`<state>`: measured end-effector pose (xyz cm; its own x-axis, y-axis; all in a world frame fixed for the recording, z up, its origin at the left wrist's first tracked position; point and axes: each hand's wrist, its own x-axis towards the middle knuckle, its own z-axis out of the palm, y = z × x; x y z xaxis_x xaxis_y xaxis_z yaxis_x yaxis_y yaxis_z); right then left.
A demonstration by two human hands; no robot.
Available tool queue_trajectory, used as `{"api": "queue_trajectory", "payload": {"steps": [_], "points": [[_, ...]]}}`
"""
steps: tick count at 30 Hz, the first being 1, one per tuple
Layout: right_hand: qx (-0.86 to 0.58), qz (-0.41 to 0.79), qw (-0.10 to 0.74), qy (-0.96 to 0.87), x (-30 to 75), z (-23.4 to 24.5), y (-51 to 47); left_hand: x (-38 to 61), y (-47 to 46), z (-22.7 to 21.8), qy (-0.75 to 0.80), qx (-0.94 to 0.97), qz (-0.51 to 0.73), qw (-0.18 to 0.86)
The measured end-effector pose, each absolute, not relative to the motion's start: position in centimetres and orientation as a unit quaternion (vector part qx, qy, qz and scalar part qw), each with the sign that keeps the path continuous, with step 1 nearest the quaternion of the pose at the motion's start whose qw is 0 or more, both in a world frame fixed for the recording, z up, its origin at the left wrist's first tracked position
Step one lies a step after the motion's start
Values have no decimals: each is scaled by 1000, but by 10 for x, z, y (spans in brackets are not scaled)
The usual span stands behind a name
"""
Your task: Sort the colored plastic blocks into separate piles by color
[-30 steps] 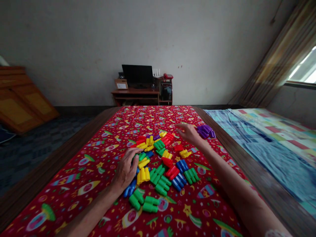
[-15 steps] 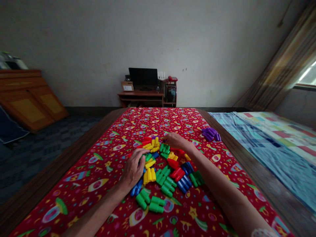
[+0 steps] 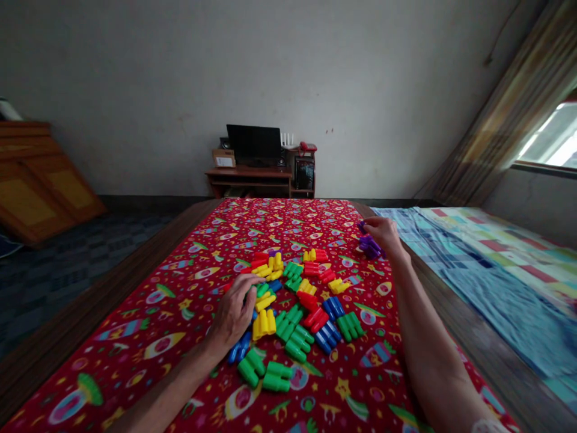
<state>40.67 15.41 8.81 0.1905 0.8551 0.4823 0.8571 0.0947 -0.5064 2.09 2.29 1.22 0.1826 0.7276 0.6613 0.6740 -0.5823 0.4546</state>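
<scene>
My right hand (image 3: 383, 233) is at the table's right side, its fingers pinched on a purple building block (image 3: 362, 227). Just below it lies a small pile of purple blocks (image 3: 370, 247). At the left edge of a mixed heap rests my left hand (image 3: 235, 305), thumb apart from its fingers, which reach over green blocks (image 3: 262, 291) and touch the heap. Its fingertips are partly hidden. Around it are yellow blocks (image 3: 264, 325), blue blocks (image 3: 240, 347), red blocks (image 3: 316, 320) and more green blocks (image 3: 299, 343). One purple block (image 3: 274, 253) shows at the heap's far edge.
A red patterned cloth (image 3: 180, 367) covers the long table, with bare brown wood (image 3: 148, 249) along its sides. Beyond stands a desk (image 3: 252, 173) with a monitor (image 3: 253, 144). A bed (image 3: 473, 264) adjoins on the right; a wooden cabinet (image 3: 40, 186) is at left.
My right hand has moved from the heap's far edge rightward to the purple pile, bringing a purple block. My left hand stays on the heap. The view has turned slightly right.
</scene>
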Motion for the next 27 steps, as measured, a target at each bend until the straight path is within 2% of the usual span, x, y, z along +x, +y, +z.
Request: {"api": "queue_trajectory", "payload": {"steps": [4, 8, 14, 20, 23, 27], "points": [[-690, -29, 361, -627, 409, 75, 155, 20, 25, 8, 449, 767, 457, 29], [-698, -39, 303, -648, 406, 63, 158, 20, 26, 6, 440, 767, 467, 29], [-689, 2, 244, -683, 416, 52, 159, 20, 23, 12, 448, 770, 453, 32], [-667, -56, 279, -689, 393, 77, 156, 21, 23, 13, 454, 766, 454, 34], [-617, -43, 304, -724, 349, 84, 152, 22, 23, 13, 452, 768, 452, 33], [-434, 45, 288, -853, 267, 63, 144, 21, 23, 11, 452, 769, 450, 33]]}}
